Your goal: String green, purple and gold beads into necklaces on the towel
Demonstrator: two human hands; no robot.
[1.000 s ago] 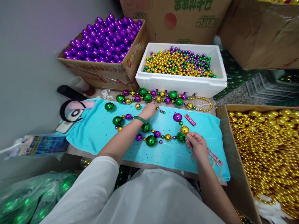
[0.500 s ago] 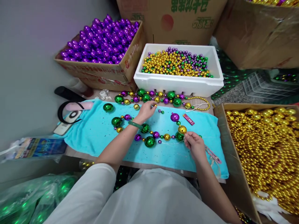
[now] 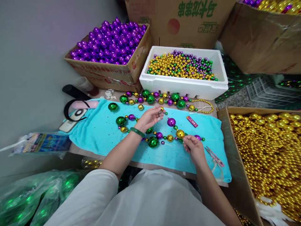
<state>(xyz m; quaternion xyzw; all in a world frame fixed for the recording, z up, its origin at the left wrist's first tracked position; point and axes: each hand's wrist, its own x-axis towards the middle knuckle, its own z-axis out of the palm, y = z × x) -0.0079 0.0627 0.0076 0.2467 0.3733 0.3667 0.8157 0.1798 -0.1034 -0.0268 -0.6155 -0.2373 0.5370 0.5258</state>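
Right hand [image 3: 193, 147] sits closest, fingers pinched together on the thin thread end of the bead strand [image 3: 164, 133], which lies looped across the turquoise towel [image 3: 98, 131] on the table [image 3: 75, 149], with pink snips [image 3: 215, 156] just beside the wrist. Left hand [image 3: 150, 116], green bangle [image 3: 138, 132] on its wrist, is a bit further out, fingertips closed on a small bead at the strand's other end. Past that there's a finished necklace [image 3: 162, 98] along the towel's far edge, then the white foam box [image 3: 185, 84] of mixed beads and a cardboard box [image 3: 110, 73] of purple balls.
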